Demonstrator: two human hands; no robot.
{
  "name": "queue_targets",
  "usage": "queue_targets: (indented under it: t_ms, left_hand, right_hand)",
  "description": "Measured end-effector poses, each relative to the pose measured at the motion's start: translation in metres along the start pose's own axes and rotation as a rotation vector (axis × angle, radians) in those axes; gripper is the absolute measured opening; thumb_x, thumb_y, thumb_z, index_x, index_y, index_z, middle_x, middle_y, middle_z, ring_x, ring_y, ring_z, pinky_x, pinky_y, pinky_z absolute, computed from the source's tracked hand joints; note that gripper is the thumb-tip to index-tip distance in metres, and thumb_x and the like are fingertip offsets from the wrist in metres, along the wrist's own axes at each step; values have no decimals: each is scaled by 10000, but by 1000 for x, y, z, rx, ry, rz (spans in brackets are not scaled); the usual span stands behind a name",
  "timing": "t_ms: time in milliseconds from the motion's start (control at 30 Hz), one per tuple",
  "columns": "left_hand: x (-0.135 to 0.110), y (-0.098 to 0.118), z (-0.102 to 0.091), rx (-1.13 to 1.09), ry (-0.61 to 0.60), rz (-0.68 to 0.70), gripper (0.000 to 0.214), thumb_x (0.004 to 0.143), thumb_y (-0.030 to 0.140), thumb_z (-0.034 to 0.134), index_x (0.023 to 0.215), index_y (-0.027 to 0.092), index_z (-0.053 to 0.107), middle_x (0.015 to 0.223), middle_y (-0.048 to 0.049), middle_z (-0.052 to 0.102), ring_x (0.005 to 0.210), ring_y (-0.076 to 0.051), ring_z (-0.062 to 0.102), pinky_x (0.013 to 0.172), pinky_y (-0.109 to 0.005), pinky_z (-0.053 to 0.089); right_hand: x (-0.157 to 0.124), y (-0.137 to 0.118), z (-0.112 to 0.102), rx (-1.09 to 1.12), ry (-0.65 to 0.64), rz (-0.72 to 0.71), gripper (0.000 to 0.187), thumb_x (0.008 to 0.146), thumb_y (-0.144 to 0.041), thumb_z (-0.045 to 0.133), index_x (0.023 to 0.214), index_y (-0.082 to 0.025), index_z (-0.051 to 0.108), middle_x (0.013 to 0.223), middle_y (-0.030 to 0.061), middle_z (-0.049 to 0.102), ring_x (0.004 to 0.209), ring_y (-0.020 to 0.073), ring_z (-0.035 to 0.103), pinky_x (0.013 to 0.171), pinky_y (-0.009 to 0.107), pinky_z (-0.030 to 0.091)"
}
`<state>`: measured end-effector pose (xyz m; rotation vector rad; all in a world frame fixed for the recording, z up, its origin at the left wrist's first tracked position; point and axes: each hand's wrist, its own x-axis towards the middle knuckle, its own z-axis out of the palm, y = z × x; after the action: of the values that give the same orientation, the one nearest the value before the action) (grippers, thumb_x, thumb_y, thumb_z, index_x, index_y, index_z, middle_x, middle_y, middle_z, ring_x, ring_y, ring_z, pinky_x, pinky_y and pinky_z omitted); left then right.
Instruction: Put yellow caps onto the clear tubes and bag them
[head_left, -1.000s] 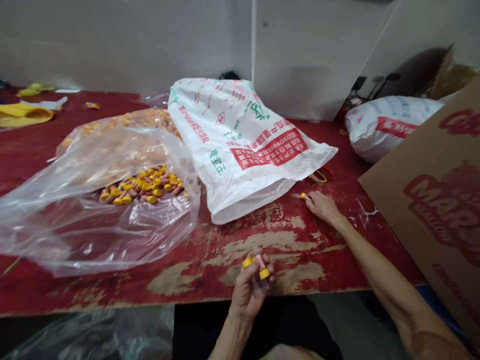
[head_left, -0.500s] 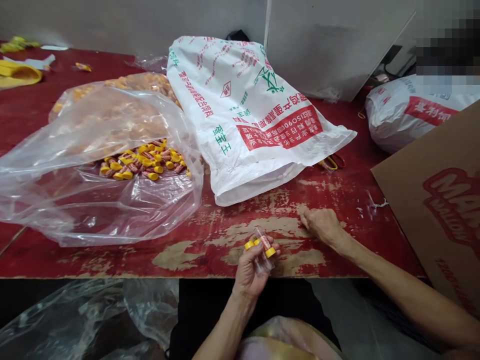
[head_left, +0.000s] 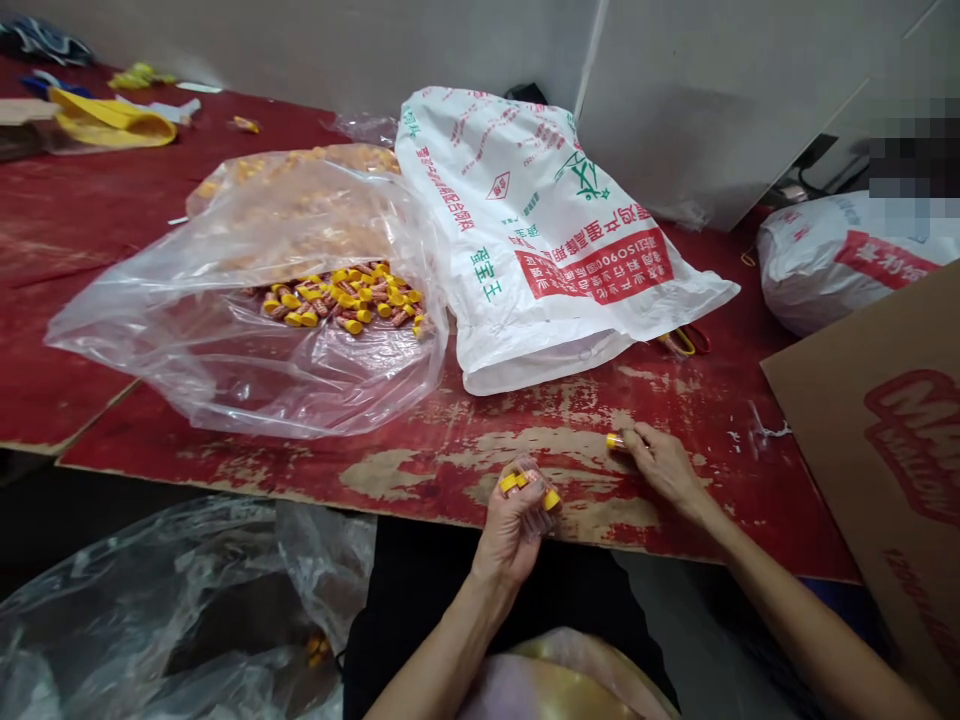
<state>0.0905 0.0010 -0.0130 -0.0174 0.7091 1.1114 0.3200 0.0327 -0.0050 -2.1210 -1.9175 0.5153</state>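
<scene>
My left hand [head_left: 511, 520] is closed around several small clear tubes with yellow caps [head_left: 517, 482], just over the table's front edge. To its right, my right hand [head_left: 664, 462] pinches one yellow-capped tube [head_left: 616, 441] close to the worn red tabletop [head_left: 555, 450]. Only the capped end of that tube shows; the fingers cover the rest. Farther left, a big clear plastic bag [head_left: 247, 385] lies with its mouth toward me. Inside it is a heap of small yellow-capped tubes [head_left: 352, 295] with reddish-brown contents.
A white woven sack [head_left: 525, 250] with red and green print lies behind my hands. At right stand a cardboard box [head_left: 840, 400] and another white sack [head_left: 810, 250]. A yellow band [head_left: 120, 120] lies far left. Below the table edge is a clear plastic bag [head_left: 150, 600].
My view has swung left. The right hand now shows a yellow-capped tube at its fingertips, where none was visible before. The tubes in my left hand have shifted in the grip.
</scene>
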Motion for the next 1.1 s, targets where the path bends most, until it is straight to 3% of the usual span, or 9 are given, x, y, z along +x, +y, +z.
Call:
queue_targets:
  t_ms: [167, 267, 367, 433, 500, 633, 833, 967, 1100]
  left_hand:
    - [-1, 0, 0, -78, -80, -120, 102, 718, 119, 674, 812, 144, 644, 919, -74, 704, 914, -227, 660, 871, -433, 511]
    - [3, 0, -3, -146, -128, -159, 141, 783, 77, 593, 851, 169, 674, 995, -70, 712, 942, -209, 660, 965, -469, 450]
    - [9, 2, -9, -153, -90, -192, 194, 789, 48, 575, 832, 193, 696, 951, -56, 728, 910, -209, 674, 961, -475, 456]
    - [12, 5, -15, -127, -89, -215, 164, 773, 71, 607, 818, 194, 706, 963, -65, 727, 939, -244, 669, 932, -486, 478]
    - [15, 7, -20, -103, -138, -228, 129, 746, 107, 651, 820, 192, 714, 971, -72, 725, 943, -266, 666, 899, -486, 502]
    - [21, 7, -30, -70, -312, -260, 151, 735, 184, 676, 879, 204, 719, 1019, -88, 712, 964, -287, 656, 846, -465, 532]
    - [21, 9, -27, -18, -411, -271, 184, 763, 195, 642, 935, 203, 707, 1090, -95, 684, 993, -277, 637, 856, -463, 519]
    - [18, 11, -20, -18, -393, -259, 158, 748, 182, 654, 897, 204, 701, 1050, -84, 687, 943, -252, 648, 841, -445, 522]
    - [17, 10, -18, -16, -379, -246, 121, 738, 196, 664, 855, 192, 697, 1013, -87, 687, 925, -258, 653, 805, -427, 537]
  right_hand:
    - [-32, -49, 26, 615, 109, -40, 298, 899, -436, 433, 995, -188, 568, 919, 44, 632, 809, 169, 585, 695, 258, 460]
    - [-40, -74, 32, 497, 91, -252, 226, 924, -362, 439, 976, -211, 599, 930, 43, 607, 834, 160, 567, 748, 276, 464]
    - [-19, -65, 21, 240, 129, -442, 240, 943, -276, 398, 929, -213, 628, 942, 46, 576, 880, 156, 538, 809, 284, 444]
    - [14, -39, 4, 27, 261, -298, 261, 943, -232, 367, 946, -195, 625, 996, 59, 559, 932, 157, 522, 840, 273, 427]
    - [55, -4, -14, -304, 371, 43, 253, 925, -247, 405, 1082, -200, 598, 1093, 71, 525, 1000, 176, 497, 871, 284, 403]
    - [125, 54, -39, -416, 429, 310, 315, 902, -269, 429, 1141, -107, 553, 1121, 184, 475, 1018, 294, 461, 823, 413, 376]
    - [147, 70, -39, -487, 313, 335, 280, 896, -235, 410, 1056, -66, 565, 1122, 217, 478, 1035, 303, 453, 796, 385, 337]
    - [116, 48, -42, -490, 111, 187, 297, 942, -288, 332, 1053, -143, 566, 943, 115, 607, 848, 211, 560, 665, 278, 331]
    - [70, 13, -40, -510, -117, -28, 296, 905, -369, 411, 811, -202, 637, 730, 50, 654, 675, 173, 599, 561, 247, 284]
